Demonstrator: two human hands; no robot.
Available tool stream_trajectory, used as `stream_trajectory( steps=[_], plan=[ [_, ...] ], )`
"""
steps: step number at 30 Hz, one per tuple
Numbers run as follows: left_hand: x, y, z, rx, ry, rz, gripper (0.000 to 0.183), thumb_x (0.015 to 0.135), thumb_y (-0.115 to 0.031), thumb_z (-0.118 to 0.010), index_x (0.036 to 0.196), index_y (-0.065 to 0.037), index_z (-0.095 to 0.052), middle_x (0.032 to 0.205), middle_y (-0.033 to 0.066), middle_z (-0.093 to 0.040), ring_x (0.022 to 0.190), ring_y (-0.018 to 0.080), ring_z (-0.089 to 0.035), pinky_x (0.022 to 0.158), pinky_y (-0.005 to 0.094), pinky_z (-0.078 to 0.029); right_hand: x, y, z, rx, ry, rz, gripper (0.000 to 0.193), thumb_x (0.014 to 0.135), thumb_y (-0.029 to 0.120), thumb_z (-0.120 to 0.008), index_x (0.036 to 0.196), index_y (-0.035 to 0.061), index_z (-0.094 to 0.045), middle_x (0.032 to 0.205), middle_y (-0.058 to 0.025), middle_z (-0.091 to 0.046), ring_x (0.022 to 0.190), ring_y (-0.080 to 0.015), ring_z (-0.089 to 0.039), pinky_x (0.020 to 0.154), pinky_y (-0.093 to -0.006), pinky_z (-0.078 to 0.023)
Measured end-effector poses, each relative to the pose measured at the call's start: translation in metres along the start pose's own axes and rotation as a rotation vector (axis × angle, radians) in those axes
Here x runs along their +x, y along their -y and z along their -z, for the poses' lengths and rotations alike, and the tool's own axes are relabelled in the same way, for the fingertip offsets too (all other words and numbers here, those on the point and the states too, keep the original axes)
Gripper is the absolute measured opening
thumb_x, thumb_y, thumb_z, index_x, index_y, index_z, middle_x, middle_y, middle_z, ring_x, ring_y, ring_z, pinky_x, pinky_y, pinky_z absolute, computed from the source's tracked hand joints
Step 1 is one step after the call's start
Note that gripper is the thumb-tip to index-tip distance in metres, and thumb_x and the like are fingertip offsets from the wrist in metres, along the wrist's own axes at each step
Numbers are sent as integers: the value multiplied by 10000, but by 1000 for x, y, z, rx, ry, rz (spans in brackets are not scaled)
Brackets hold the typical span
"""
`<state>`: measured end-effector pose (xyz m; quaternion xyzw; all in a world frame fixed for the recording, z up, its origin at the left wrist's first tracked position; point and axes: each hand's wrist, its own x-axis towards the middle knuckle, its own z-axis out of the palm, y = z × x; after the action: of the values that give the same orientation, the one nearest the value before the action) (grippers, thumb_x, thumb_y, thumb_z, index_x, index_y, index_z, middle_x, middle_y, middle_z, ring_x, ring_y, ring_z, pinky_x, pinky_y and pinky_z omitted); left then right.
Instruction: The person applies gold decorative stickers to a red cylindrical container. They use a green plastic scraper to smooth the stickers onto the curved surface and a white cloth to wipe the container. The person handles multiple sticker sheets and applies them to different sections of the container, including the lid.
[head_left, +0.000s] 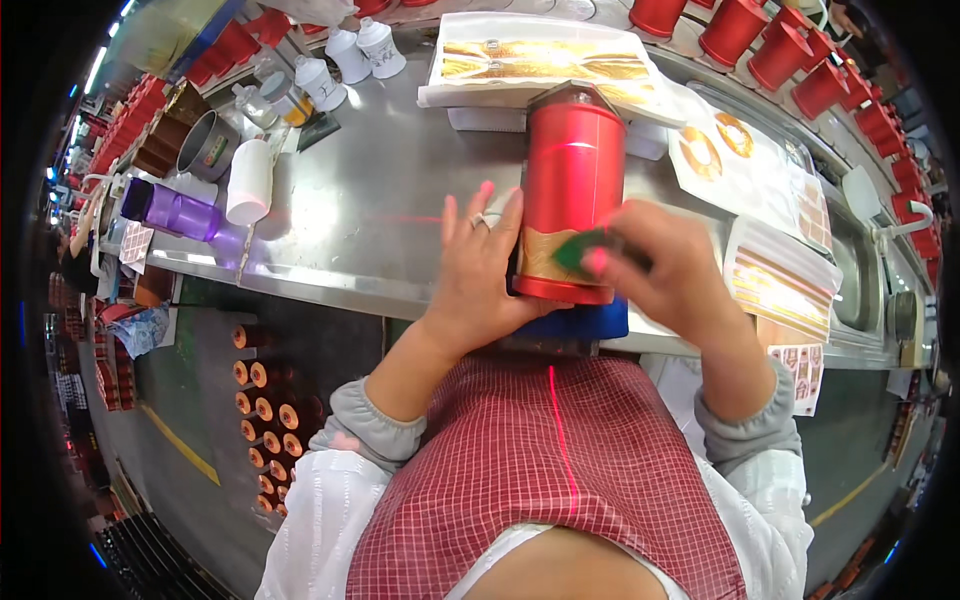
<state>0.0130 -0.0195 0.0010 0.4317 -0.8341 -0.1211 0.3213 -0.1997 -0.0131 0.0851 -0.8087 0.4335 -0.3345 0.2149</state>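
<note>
Green tool meets the gold band on a red canister

On the metal surface point(380, 170), a stack of white-backed sheets with gold print point(545, 60) lies beyond the canister point(574, 165), whose far end hides part of its front edge. More printed sheets point(782, 275) lie at the right, near a sink point(856, 265). Well off to the left are a purple bottle point(180, 211), a white container point(249, 180) and a dark metal cup point(207, 146), with white ornate vessels point(379, 48) farther back. Red canisters point(770, 55) line the far edge (others run along both sides).

The canister is in front of the person, over a blue support point(590, 322) at the near edge, its gold band point(538, 258) close to the lower end. The left hand point(480, 268) lies against its left side, fingers spread (one wears a ring) and pointing away from the person. The right hand point(668, 265), at the canister's right, has its fingers pinching the green flat tool point(575, 254), which rests against the band; that hand covers the band's right part.
</note>
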Motion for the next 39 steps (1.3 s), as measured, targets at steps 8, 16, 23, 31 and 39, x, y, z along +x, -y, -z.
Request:
stream_trajectory(
  steps=[8, 16, 23, 31, 39],
  plan=[
    [8, -10, 2, 49, -91, -1, 1132, 587, -608, -780, 1398, 53, -346, 1160, 256, -572, 1258, 448, -428, 1070, 651, -175, 14, -9, 6, -113, -121, -87, 144, 743, 70, -727, 844, 25, -635, 770, -127, -612, 709, -289, -614, 615, -356, -485],
    [9, -19, 12, 92, -79, -33, 1109, 590, -574, -792, 1372, 73, -344, 1219, 238, -536, 1223, 427, -461, 1062, 648, -194, 26, 8, 5, -192, -77, 18, 192, 737, 108, -730, 858, 18, -612, 751, -154, -609, 684, -338, -613, 609, -413, -483],
    [-1, -18, -12, -131, -99, 145, 1076, 596, -555, -802, 1359, 63, -361, 1228, 243, -548, 1209, 403, -485, 1055, 640, -213, 28, 15, -2, -125, 85, 111, 160, 770, 120, -720, 885, 39, -645, 737, -133, -625, 687, -272, -631, 614, -356, -483],
    [6, -19, 6, -8, -141, 23, 1012, 590, -561, -804, 1311, 45, -435, 1245, 218, -550, 1208, 377, -493, 1049, 656, -205, 36, 23, -4, -125, 181, 119, 157, 775, 114, -706, 854, 23, -605, 748, -178, -615, 662, -364, -619, 587, -414, -495],
    [-2, -8, -3, -31, -136, 10, 994, 600, -578, -791, 1305, 40, -461, 1228, 212, -560, 1191, 371, -505, 1065, 649, -200, 19, -8, 1, 29, -22, -185, 173, 754, 86, -738, 889, 34, -644, 756, -137, -611, 675, -289, -624, 598, -342, -492]
  ],
)
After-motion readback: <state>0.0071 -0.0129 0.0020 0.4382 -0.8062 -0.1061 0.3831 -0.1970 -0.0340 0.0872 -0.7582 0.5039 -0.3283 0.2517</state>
